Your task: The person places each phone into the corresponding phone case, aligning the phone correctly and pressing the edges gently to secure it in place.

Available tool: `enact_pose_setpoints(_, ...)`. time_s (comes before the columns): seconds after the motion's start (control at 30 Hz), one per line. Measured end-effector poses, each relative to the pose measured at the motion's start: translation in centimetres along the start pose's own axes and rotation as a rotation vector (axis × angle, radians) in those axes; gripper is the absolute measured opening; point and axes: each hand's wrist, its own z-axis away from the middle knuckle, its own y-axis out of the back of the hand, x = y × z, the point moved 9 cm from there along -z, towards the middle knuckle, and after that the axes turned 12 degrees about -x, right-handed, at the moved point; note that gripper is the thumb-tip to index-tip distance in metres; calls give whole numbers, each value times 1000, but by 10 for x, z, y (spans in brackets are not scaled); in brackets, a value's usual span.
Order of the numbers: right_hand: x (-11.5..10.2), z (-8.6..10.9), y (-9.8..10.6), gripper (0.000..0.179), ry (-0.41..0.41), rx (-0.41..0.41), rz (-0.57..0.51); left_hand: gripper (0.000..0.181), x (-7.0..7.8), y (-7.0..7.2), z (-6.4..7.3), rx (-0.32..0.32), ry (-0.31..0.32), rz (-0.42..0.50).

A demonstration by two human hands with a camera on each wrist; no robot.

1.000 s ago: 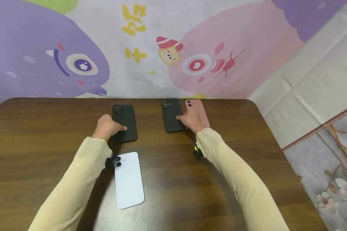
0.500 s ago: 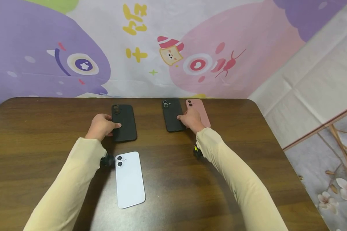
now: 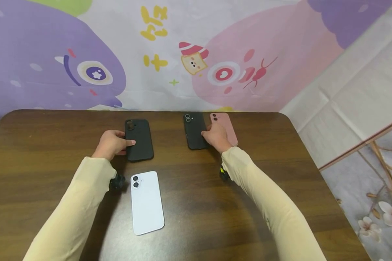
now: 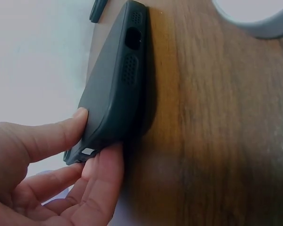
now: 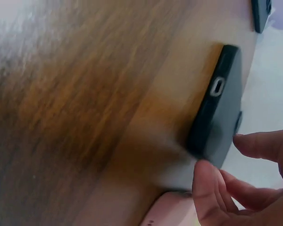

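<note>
Along the left edge of a black phone case [image 3: 142, 145], my left hand [image 3: 110, 143] pinches with the thumb on its back and fingers beneath. Speaker holes and a port opening show in the end of the case [image 4: 132, 56] in the left wrist view, and that end is raised off the table. My right hand [image 3: 217, 136] pinches the right edge of a black phone [image 3: 193, 132] with two camera lenses. In the right wrist view, the thumb is on the back of the black phone [image 5: 224, 122], with fingers at its side. My right hand partly covers a pink phone [image 3: 227, 125].
A white phone [image 3: 147, 206] lies back up on the wooden table [image 3: 196, 203], nearer to me than the black case. Behind the table's far edge hangs a cartoon-printed cloth [image 3: 160, 90], with a pale panel [image 3: 349, 87] at the right.
My left hand has drawn back leftward from over the black case to its left edge, and the case has shifted slightly left. The right hand stays at the black phone.
</note>
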Motion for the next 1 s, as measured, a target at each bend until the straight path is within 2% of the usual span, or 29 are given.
enact_pose_setpoints(0.1,-10,10,0,36,69,20,-3,67,0,0,0,-10,-5,7)
enact_pose_setpoints(0.2,-23,20,-9,36,112,-1,3,67,1,0,1,-12,-12,4)
enact_pose_setpoints(0.37,-37,34,-31,34,132,-73,3,66,0,0,1,-11,-10,14)
enact_pose_setpoints(0.53,-49,52,-51,33,192,-135,-5,67,1,-1,0,-13,-12,17)
enact_pose_setpoints(0.8,-65,81,-80,34,271,-303,-102,68,1,1,0,13,-5,11)
enact_pose_setpoints(1.0,-81,96,-105,42,314,-383,-68,70,-1,-1,0,-14,7,-12)
